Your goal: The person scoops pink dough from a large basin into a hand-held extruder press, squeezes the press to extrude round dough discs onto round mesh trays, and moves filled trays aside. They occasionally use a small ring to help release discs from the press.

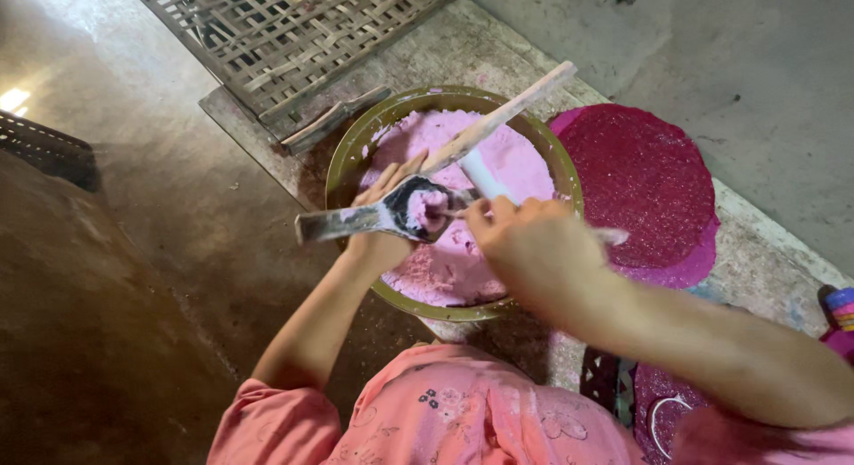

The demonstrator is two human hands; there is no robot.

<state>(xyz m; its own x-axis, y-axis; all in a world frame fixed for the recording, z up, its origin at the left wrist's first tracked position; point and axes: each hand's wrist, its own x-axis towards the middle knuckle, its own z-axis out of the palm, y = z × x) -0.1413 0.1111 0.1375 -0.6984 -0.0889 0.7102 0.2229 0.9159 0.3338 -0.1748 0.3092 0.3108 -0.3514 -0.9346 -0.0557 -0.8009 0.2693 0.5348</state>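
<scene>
Left hand in a closed grip on a ladle, its cup loaded with pink paste and held level over the near-left part of a green bowl. Right hand clenched on a thin utensil, tip in the ladle's cup; type unclear. The bowl, full of pink paste, sits on the desk. A wooden stick leans across its rim. Dark pink round sheet just right of the bowl; woven bamboo tray behind.

The right hand is covering the near end of a thin utensil, its blurred tip showing just beyond. The woven bamboo tray is running off the top edge, and a colourful object is being cropped at right.
</scene>
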